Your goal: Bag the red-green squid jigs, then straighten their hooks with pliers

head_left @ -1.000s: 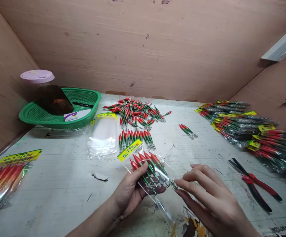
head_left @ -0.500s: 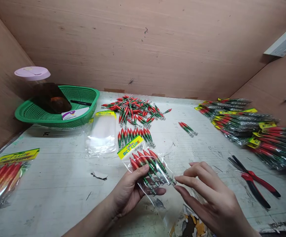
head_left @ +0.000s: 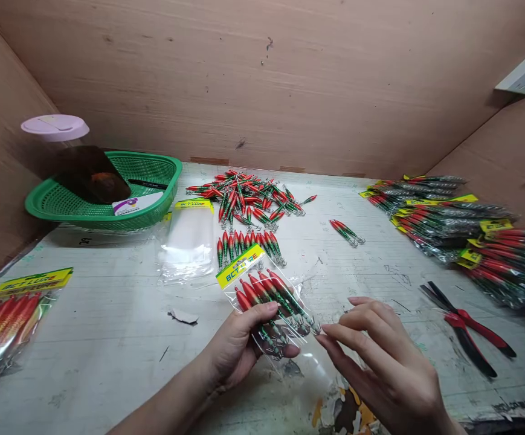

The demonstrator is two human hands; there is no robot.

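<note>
My left hand (head_left: 241,338) grips a clear plastic bag (head_left: 239,267) with a yellow "BCT LURE" header, its thumb on top and fingers beneath. Inside lie several red-and-green fishing lures (head_left: 281,291), side by side with their hooks toward the right. At that hook end, the thumb and index finger of my right hand (head_left: 386,353) pinch the hooks of the rightmost lure. Just beyond the bag is a row of lures (head_left: 244,241), partly covered by the header. A loose heap of the same lures (head_left: 248,196) lies behind the row.
A stack of unfilled bags (head_left: 188,238) lies left of the row. The green basket (head_left: 153,214) holds a cup (head_left: 56,128), a card and a pen. Two lures (head_left: 346,232) lie apart. Filled bags (head_left: 452,223) and pliers (head_left: 466,332) are right; a red-lure bag (head_left: 12,320) is left.
My right fingertips have shifted slightly left with the rightmost lure's hooks, toward the bag. The left hand keeps its grip; the whole view has shifted a little.
</note>
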